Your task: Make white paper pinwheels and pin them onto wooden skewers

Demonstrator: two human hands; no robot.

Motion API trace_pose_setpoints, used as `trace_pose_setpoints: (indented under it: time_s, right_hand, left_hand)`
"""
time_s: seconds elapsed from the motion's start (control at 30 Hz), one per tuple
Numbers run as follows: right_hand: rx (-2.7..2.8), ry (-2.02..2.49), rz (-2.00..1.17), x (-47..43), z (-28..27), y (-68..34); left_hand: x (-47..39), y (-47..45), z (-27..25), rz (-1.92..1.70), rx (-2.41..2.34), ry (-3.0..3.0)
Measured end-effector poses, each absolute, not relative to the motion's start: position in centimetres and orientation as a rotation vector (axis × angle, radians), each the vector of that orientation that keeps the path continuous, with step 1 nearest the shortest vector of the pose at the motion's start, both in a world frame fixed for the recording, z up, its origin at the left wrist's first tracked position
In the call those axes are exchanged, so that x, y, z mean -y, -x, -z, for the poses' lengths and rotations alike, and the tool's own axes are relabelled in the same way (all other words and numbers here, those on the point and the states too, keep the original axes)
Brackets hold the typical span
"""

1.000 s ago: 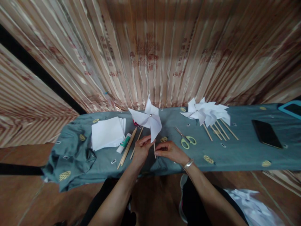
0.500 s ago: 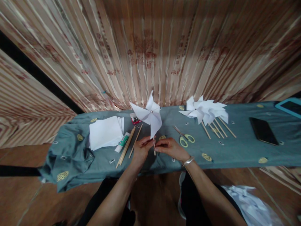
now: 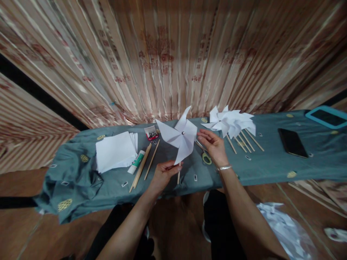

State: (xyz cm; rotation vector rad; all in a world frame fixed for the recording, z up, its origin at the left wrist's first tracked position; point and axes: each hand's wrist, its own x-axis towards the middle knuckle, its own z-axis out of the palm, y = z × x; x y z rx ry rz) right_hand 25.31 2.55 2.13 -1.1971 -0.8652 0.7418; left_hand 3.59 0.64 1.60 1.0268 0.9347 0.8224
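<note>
A white paper pinwheel (image 3: pixel 182 134) with a silver pin at its centre stands upright on a thin wooden stick. My left hand (image 3: pixel 163 176) is closed around that stick, just below the paper blades. Beside the pinwheel's right blade is my right hand (image 3: pixel 213 142), its fingers apart and bent, close to the paper; whether they touch it I cannot tell. Under the right hand lie scissors (image 3: pixel 206 158) with yellow-green handles, partly hidden by it. Several finished pinwheels (image 3: pixel 233 122) lie overlapped to the right, their sticks pointing toward me.
Left on the cloth-covered table (image 3: pixel 81 187) are a stack of white paper (image 3: pixel 115 151), a glue stick (image 3: pixel 136 162), wooden sticks (image 3: pixel 142 168) and a small red box of pins (image 3: pixel 151 133). A black phone (image 3: pixel 292 142) and a blue-framed tablet (image 3: pixel 328 117) lie right. A bag of paper (image 3: pixel 284 227) is on the floor.
My right hand has let go of the stick and moved up and right to the blades, covering part of the scissors. The pinwheel has turned slightly; my left hand keeps its stick.
</note>
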Motion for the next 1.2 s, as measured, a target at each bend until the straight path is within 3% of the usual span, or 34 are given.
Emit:
trace_pose_setpoints:
  time_s: [0.83, 1.2]
  right_hand:
    - [1.033, 1.308, -0.884, -1.3, -3.2, -23.1]
    - [0.945, 1.194, -1.164, -0.9, -4.3, -22.1]
  left_hand:
    - [-1.2, -3.5, -2.2, -0.885, -1.007, -1.069]
    - [-1.2, -3.5, -2.2, -0.913, -1.021, -1.058]
